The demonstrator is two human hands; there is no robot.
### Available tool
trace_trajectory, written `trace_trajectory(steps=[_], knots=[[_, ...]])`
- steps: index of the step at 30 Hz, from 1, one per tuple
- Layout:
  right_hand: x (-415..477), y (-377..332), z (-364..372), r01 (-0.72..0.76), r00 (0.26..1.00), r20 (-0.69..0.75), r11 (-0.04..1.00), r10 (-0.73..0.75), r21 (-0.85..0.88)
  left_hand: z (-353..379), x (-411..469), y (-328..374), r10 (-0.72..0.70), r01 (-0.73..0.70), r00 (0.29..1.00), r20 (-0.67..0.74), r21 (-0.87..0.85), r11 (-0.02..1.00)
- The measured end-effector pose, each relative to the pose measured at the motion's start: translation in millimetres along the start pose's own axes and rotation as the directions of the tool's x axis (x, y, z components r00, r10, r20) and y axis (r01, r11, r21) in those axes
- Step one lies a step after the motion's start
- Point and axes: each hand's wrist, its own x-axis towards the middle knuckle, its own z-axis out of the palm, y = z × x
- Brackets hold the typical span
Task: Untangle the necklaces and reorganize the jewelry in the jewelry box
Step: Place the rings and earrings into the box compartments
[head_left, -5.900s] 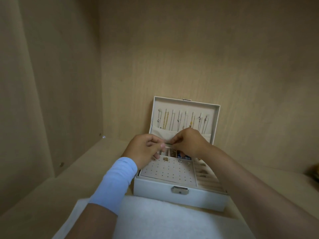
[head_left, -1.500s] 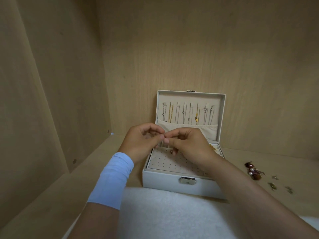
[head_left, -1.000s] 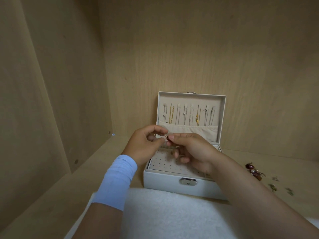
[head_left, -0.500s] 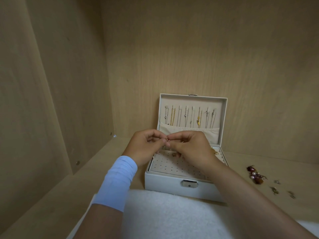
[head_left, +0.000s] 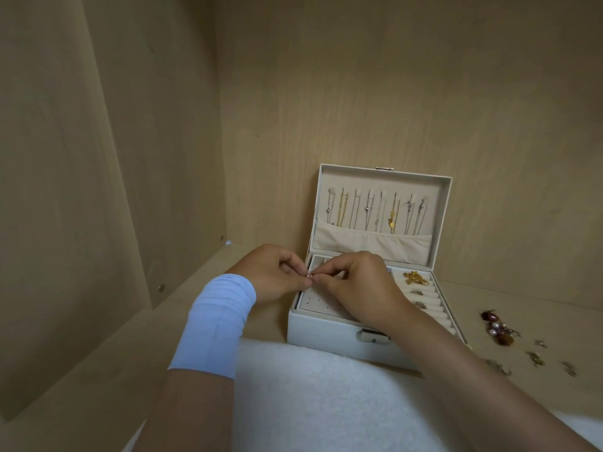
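Two hands: the left hand and right hand meet fingertip to fingertip over the left rear part of the open jewelry box.
Left hand state: thumb and forefinger pinch a small jewelry piece; the other fingers are curled in toward the palm.
Right hand state: thumb and forefinger pinch the same piece from the opposite side; the other fingers are bent loosely above the tray.
Held piece: tiny, pale metal with a pinkish spot; its exact type cannot be told.
Box position: white, standing on the wooden shelf close to the back wall, lid upright, front clasp facing the person.
Lid contents: a row of necklaces, silver and gold, hangs side by side inside the lid, lower ends tucked into a beige fabric pocket.
Tray, left: perforated earring panel, partly covered by the right hand.
Tray, right: ring rolls carrying a gold ornament at the rear and two smaller pieces nearer the front.
Shelf, right of box: a cluster of dark red and pale purple beads, with several small loose pieces scattered near it, all apart from the box.
Foreground: white fluffy towel lying just in front of the box.
Left forearm: light blue band wrapped just behind the wrist.
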Motion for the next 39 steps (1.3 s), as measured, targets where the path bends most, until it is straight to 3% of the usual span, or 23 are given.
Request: trace_trajectory(steps=[4,11,15,20,28,31,35,39], knots=[[-0.2,-2.1,3.9,0.135,0.991,0.041,0.959,-0.129,-0.248,-2.0,1.7,-5.8,-0.014,0.014,1.0,-0.008,0.048,0.999],[0.7,-4.3,4.0,0.259,0.964,0.058,0.872,-0.259,-0.415,3.3,4.6,-7.4,0.009,-0.01,1.0,0.017,0.074,0.997],[2.7,-7.4,1.8,0.328,0.945,0.15,0.813,-0.292,-0.481,4.1,5.0,-6.5,0.014,-0.016,1.0,0.023,0.091,0.996],[2.0,-7.5,-12.4,0.197,0.968,0.218,0.908,-0.121,-0.37,4.1,3.4,-2.8,0.038,-0.043,0.998,0.04,0.138,0.989],[2.0,-5.4,-15.0,0.155,0.969,0.233,0.932,-0.079,-0.328,3.2,2.3,-0.8,0.045,-0.052,0.998,0.046,0.173,0.983],[2.6,-2.9,-22.9,0.127,0.977,0.201,0.951,-0.07,-0.283,2.4,1.5,0.8,0.077,-0.074,0.997,-0.011,0.136,0.988],[0.0,2.2,-54.9,0.065,0.988,0.15,0.974,-0.032,-0.218,12.0,3.9,13.3,0.184,-0.173,0.974,-0.135,0.086,0.981],[-17.9,22.8,-108.1,-0.038,0.996,0.068,0.981,0.051,-0.19,40.8,2.0,42.6,0.31,-0.312,0.935,-0.171,0.019,0.95]])
